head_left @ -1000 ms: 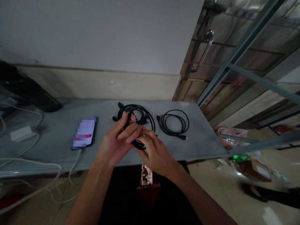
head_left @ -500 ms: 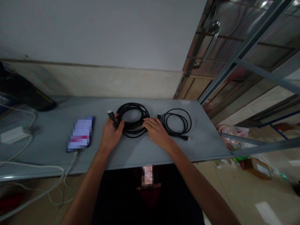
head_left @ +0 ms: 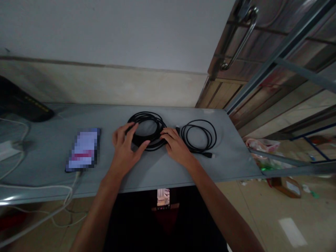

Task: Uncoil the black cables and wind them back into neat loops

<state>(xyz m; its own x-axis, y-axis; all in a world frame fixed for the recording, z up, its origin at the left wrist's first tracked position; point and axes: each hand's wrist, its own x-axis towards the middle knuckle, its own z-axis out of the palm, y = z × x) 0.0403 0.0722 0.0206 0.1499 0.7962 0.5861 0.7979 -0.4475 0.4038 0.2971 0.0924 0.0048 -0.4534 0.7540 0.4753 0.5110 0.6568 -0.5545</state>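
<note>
A thick coil of black cable [head_left: 147, 113] lies on the grey tabletop in front of me. My left hand [head_left: 126, 148] is at its left side with thumb and fingers spread apart, the fingertips against or just over the loops. My right hand [head_left: 175, 145] has its fingers curled over the coil's right edge, gripping the loops there; its thumb is mostly hidden. Just right of that hand lies a second, thinner coil of black cable [head_left: 215, 134], with a plug [head_left: 208, 154] at its lower right.
A phone [head_left: 84, 148] with a white charging cable [head_left: 76, 180] lies at left on the table [head_left: 231, 161]. Farther left are a black bottle-like object [head_left: 26, 103] and a white adapter [head_left: 7, 149]. A metal frame [head_left: 278, 52] stands at right, and a wall runs behind.
My left hand has let go of the plug end and spread its fingers over the coil. The plug is now out of sight. My right hand stays at the coil's right edge.
</note>
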